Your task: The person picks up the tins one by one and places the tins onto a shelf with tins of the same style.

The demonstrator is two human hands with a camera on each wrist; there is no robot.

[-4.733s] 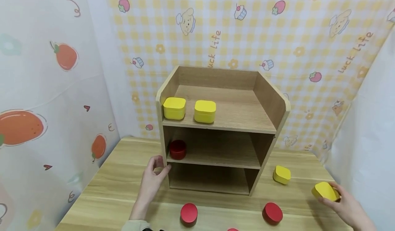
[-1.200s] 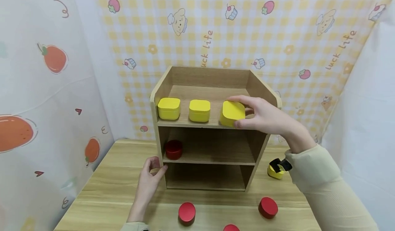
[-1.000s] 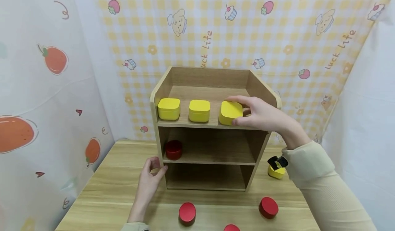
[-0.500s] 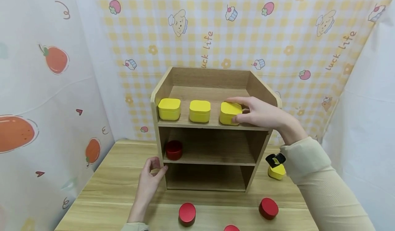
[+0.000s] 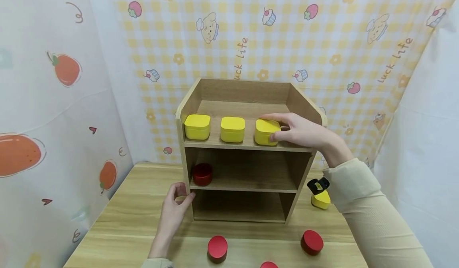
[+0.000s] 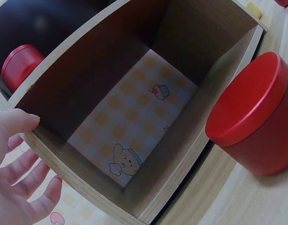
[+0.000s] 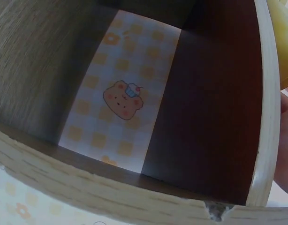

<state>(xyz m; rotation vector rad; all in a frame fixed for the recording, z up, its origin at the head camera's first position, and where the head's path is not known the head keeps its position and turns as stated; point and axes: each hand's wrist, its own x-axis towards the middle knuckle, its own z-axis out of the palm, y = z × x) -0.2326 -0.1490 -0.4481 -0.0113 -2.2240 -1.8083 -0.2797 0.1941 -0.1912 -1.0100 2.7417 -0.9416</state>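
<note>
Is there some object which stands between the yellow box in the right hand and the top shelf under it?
Nothing visible does. The right hand holds the yellow box at the front of the top shelf; its base seems to rest there. The middle yellow box stands beside it, apart.

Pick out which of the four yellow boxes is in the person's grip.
The rightmost yellow box on the top shelf: the right hand grips it. No hand touches the left box, middle box or fourth box, on the tabletop.

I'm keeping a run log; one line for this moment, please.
right hand: grips rightmost yellow box, top tier | left hand: around shelf unit, left edge | red container: middle tier, left
</note>
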